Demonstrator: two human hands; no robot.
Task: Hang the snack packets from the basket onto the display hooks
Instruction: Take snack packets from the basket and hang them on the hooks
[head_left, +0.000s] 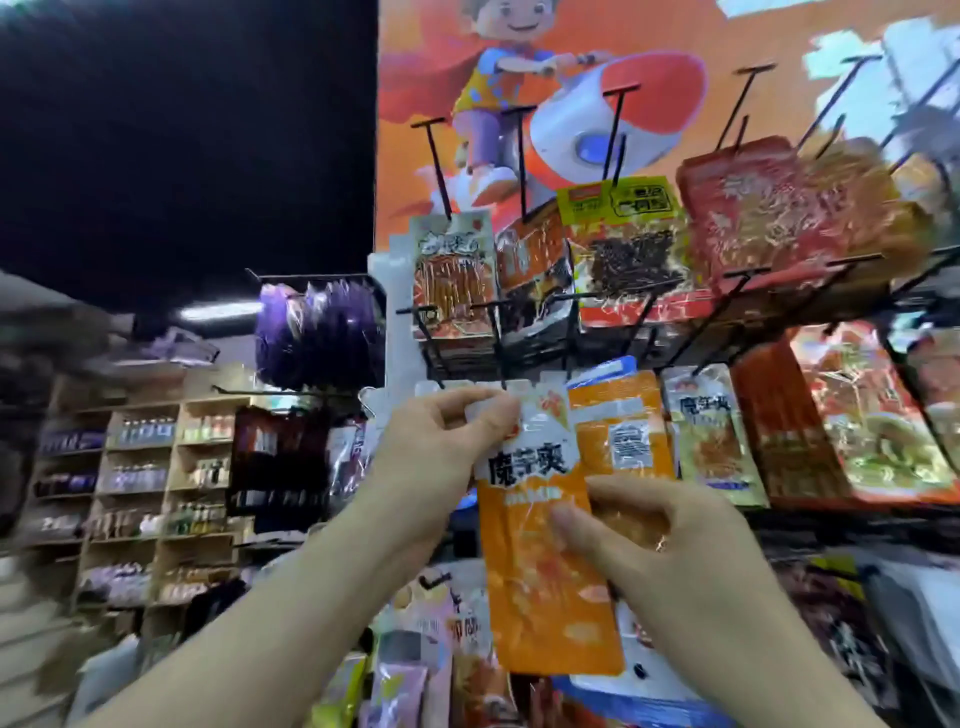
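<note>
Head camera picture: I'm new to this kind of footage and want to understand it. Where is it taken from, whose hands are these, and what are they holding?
There is no machine here. A person wears one wide-angle camera on the head, so you see their own arms reaching up at a shop display. The left hand pinches the top edge of an orange snack packet, and the right hand grips its middle. Above them black display hooks stick out, many carrying hanging packets, before a cartoon poster. To the left stand wooden shelves with bottles. The picture is blurred, so I cannot tell whether the packet is on a hook yet.
</note>
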